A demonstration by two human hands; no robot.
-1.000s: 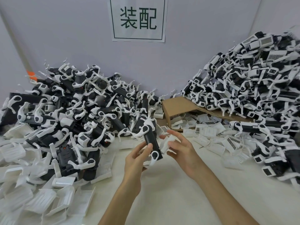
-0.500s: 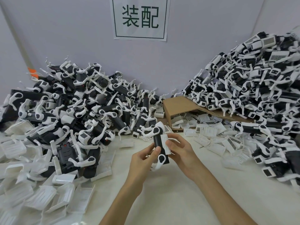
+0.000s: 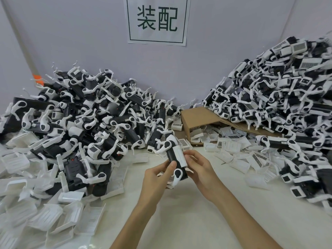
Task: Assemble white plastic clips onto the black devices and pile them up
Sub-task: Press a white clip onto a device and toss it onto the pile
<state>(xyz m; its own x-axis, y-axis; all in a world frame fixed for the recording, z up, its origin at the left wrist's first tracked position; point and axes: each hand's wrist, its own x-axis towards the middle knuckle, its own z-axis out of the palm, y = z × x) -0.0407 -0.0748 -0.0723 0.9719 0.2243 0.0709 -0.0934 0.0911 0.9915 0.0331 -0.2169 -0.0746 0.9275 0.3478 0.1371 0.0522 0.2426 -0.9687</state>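
Observation:
A black device (image 3: 172, 154) with white end brackets is held upright above the white table, in the middle of the view. My left hand (image 3: 156, 178) grips its lower left side with thumb and fingers. From the right, my right hand (image 3: 201, 167) pinches a white plastic clip (image 3: 181, 156) that lies flat against the device's right face. Loose white clips (image 3: 231, 146) lie scattered to the right, near the cardboard box.
A big pile of black devices (image 3: 86, 121) fills the left, with white trays (image 3: 70, 214) heaped before it. A taller pile (image 3: 280, 97) rises at the right. A cardboard box (image 3: 199, 115) lies on its side at the back. Bare table (image 3: 188, 212) shows around my forearms.
The device has moved right and turned more upright. My right hand has brought the white clip against its side, where earlier the hand hovered apart from it.

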